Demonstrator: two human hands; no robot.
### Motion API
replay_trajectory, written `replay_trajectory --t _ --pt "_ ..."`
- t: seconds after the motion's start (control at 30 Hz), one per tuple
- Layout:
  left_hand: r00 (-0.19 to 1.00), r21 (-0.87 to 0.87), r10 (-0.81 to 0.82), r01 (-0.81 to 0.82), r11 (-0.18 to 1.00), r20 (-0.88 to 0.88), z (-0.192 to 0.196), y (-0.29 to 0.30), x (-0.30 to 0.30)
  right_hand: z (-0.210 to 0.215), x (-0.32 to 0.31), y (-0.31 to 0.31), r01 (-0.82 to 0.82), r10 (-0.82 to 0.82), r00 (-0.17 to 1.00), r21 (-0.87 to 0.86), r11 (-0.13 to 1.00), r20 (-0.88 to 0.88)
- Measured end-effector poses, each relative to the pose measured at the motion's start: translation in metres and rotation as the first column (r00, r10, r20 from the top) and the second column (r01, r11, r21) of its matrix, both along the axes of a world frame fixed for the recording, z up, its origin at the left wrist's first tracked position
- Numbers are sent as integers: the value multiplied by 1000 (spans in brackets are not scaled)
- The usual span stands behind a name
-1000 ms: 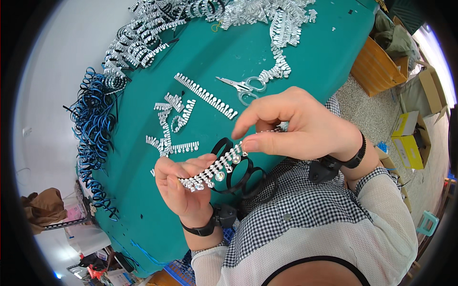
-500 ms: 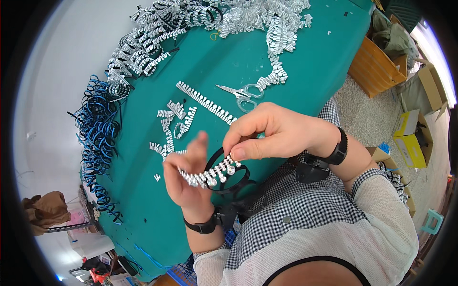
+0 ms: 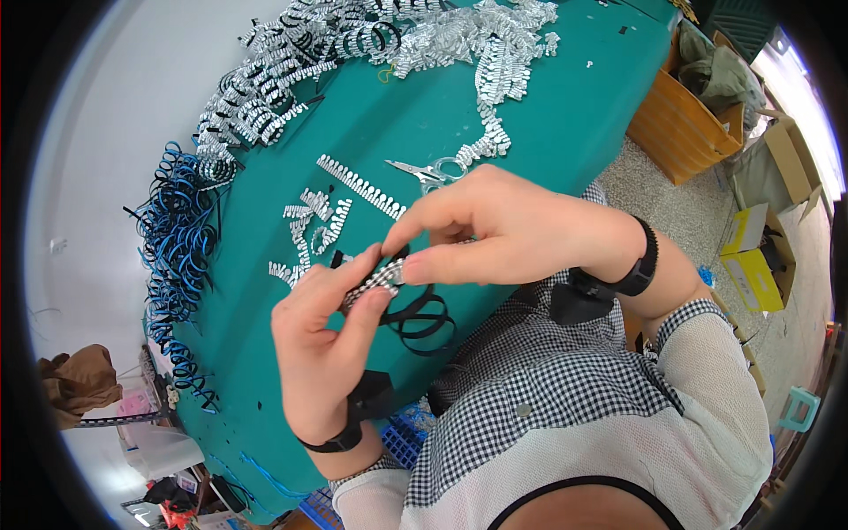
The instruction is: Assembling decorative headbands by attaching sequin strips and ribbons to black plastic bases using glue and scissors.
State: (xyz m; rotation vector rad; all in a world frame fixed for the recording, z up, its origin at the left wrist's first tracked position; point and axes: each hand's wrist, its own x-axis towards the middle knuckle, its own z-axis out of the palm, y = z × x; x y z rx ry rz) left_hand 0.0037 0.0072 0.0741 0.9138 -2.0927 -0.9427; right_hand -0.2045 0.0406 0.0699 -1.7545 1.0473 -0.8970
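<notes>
Both hands meet over the near part of the green table. My left hand [image 3: 309,331] is closed, thumb and forefinger pinching a silvery rhinestone trim [image 3: 378,283]. My right hand [image 3: 495,230] grips the same trim at its right end between thumb and fingers, which partly cover it. A narrow black band [image 3: 426,329] hangs in loops below the fingers, beside the trim; how the two are joined is hidden. Beyond the hands lies a straight silvery trim strip [image 3: 360,187]. Scissors [image 3: 415,168] with clear handles lie just past my right hand, partly hidden by it.
Short curled trim pieces [image 3: 305,230] lie left of the strip. A large heap of silvery trim [image 3: 481,44] covers the far side of the green table [image 3: 256,353]. Blue-and-black coils [image 3: 177,230] line the left edge. Boxes, one yellow [image 3: 755,265], stand on the floor at right.
My left fingers, spread apart before, have closed on the trim. Both hands have come together and shifted slightly left, and the trim is now mostly covered. The whole view has shifted a little.
</notes>
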Motion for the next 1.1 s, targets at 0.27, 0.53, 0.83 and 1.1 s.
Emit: replay_trajectory --t 0.27,0.53,0.83,1.1 --pt "977 -6 -206 206 979 49 18 5 14 -4 -14 19 -12 11 999 54 998 30" --pt "984 37 -129 134 990 -123 12 10 19 16 -11 44 52 -59 998 -208 977 -25" --pt "864 -21 -306 325 945 -399 -1 3 14 10 -12 41 129 -97 985 -236 963 143" --pt "796 -34 -338 372 928 -503 -12 -1 12 13 -12 36 110 -91 987 -142 984 134"
